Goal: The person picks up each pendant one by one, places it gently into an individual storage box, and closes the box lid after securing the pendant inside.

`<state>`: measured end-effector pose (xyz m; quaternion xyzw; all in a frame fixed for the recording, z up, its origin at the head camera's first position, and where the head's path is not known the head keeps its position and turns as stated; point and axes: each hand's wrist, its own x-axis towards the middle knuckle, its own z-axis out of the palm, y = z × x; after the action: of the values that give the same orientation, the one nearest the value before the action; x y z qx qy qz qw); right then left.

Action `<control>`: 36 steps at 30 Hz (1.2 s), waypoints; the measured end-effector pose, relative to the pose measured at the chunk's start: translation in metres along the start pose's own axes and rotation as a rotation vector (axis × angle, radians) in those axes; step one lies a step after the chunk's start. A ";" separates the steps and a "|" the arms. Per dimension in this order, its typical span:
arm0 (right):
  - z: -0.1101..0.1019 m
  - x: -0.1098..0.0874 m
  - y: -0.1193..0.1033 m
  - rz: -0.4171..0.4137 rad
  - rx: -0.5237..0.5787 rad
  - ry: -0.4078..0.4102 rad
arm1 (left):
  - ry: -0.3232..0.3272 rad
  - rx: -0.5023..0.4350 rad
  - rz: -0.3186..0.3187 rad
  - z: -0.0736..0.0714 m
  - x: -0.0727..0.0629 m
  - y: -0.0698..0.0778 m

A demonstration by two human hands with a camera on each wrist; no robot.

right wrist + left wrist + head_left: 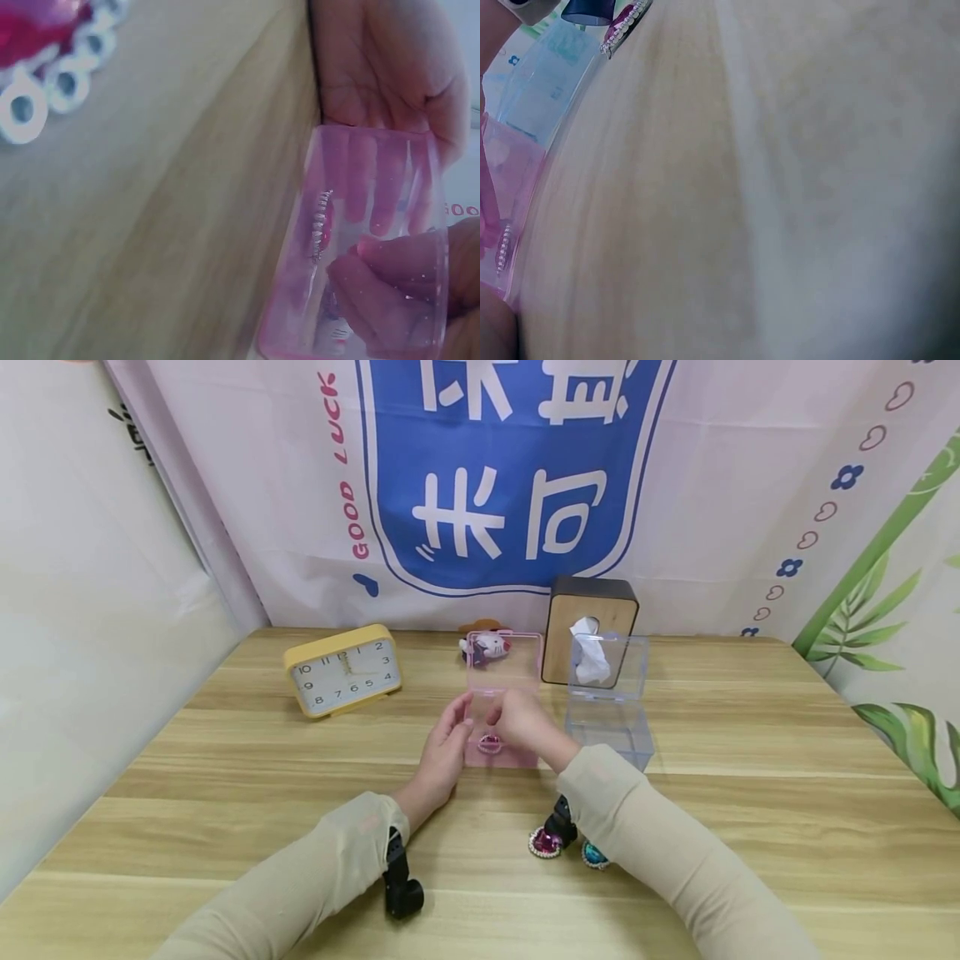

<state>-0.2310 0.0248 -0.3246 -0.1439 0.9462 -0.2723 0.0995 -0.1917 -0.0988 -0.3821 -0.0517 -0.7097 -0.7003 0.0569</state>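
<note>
Pink, pearl-rimmed gem (490, 744) lies inside the clear pink box (519, 758), six o'clock from the right hand (525, 723), dipping in, fingers loosely bent, empty; left hand (442, 753), fingers straight, touches the nine-o'clock side!

The left sleeve of plain, pale-beige cloth (296, 877) and the matching right sleeve (675, 852) are long, softly creased and finished in wide, loose cuffs (367, 827), beyond which the left hand (442, 753) and right hand (528, 725) are bare. At the left cuff is a black, narrow-bodied wrist camera (397, 877) with a rounded end; a similar black wrist camera (562, 822), at the right cuff, is partly hidden by its sleeve.
</note>
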 end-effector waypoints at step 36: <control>-0.048 -0.037 0.003 0.005 0.388 0.006 | -0.011 0.025 -0.011 -0.001 0.001 -0.001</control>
<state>-0.2096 0.0621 -0.2824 -0.1188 0.8767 -0.4495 0.1233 -0.1933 -0.1001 -0.3833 -0.0511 -0.7190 -0.6914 0.0497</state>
